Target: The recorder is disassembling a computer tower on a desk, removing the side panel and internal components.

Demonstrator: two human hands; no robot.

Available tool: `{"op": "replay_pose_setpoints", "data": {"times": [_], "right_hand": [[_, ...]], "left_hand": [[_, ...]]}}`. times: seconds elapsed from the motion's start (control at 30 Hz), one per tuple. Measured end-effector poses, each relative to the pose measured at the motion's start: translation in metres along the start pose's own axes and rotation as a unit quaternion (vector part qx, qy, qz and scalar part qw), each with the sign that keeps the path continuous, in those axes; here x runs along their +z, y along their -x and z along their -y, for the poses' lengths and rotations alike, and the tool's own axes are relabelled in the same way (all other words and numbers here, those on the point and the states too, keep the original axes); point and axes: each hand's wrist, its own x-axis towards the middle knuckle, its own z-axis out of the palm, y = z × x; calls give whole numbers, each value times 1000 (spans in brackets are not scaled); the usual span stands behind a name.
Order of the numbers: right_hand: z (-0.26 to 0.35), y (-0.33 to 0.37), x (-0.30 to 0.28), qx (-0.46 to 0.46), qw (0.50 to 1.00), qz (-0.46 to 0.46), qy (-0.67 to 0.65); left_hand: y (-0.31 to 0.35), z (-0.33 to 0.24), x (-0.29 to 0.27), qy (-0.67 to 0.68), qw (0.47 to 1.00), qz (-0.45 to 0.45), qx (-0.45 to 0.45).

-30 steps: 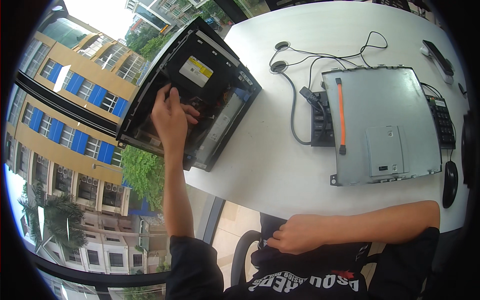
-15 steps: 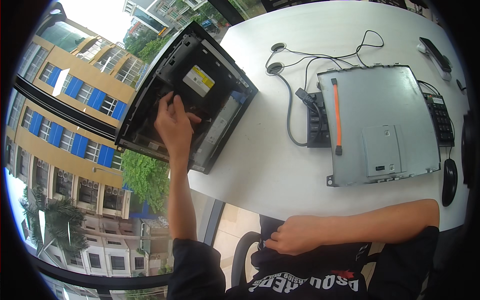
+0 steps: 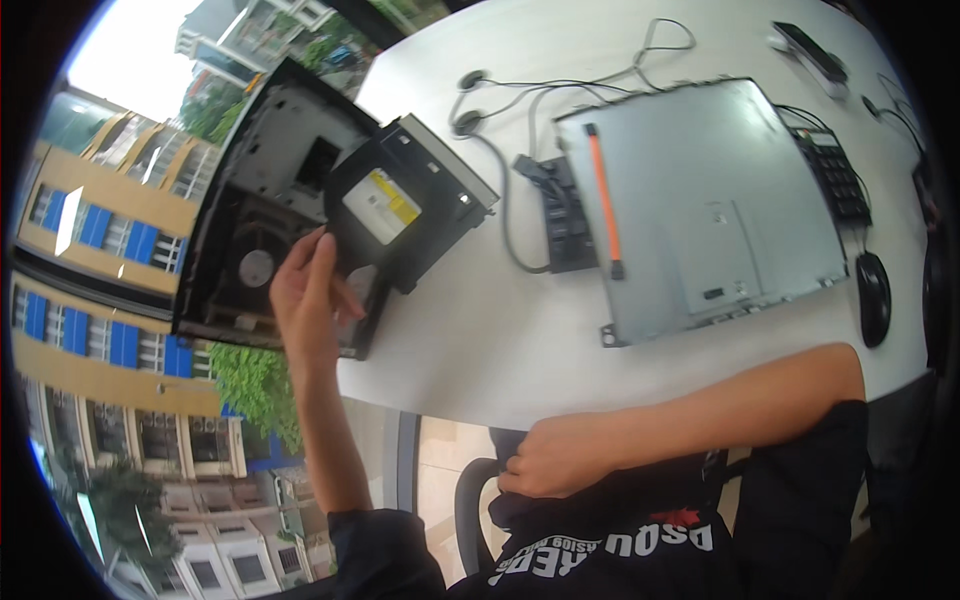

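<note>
Head view: left of centre, the left hand [image 3: 306,302] appears to pinch the lower-left edge of the black drive unit [image 3: 385,205], presumably to hold it tilted out over the right side of the open computer case [image 3: 282,135]; the unit lies just up and right of those fingers, touching them. At lower centre, the right hand [image 3: 555,456] rests curled; whether it grips anything cannot be told.

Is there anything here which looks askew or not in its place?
Yes. The black drive is askew, jutting past the open computer case, with the left hand at the drive's corner. The orange cable looks stray, lying unplugged on the metal panel.
</note>
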Motion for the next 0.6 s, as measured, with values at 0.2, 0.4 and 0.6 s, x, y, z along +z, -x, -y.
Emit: {"op": "replay_pose_setpoints", "data": {"times": [0.2,0.4,0.6], "right_hand": [[-3,1,4,-13,999,-42,3],[1,2,7,-29,995,-91,17],[1,-1,8,-45,992,-112,22]], "left_hand": [[6,-30,52,48,993,108,-12],[2,-69,108,-59,985,134,95],[-20,-71,172,-253,854,57,450]]}}
